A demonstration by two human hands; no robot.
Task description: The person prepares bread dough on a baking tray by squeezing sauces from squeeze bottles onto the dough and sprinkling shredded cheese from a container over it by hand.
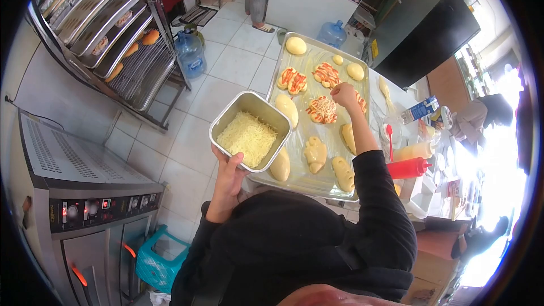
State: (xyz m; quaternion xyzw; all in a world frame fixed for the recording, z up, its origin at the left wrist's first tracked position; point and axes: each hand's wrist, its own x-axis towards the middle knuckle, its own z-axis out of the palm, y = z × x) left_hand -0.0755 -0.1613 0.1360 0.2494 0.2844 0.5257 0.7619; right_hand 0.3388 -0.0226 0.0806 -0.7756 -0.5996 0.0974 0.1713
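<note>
Currently left hand (228, 177) clasping tub (255, 103), grated cheese (249, 136) inside; right hand (343, 95) bunched above tray (327, 184), contents unclear

Right hand (343, 95) closed, arm outstretched.

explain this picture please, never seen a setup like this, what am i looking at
There is no robot here, just a person working bare-handed, seen by one camera worn on the head, looking forward and down. The left hand holds a metal container of pale shreds, probably cheese. The right hand is over a large metal tray, fingers drawn together; whether it pinches anything is too small to tell. On the tray lie plain dough pieces and some topped with red sauce.
</note>
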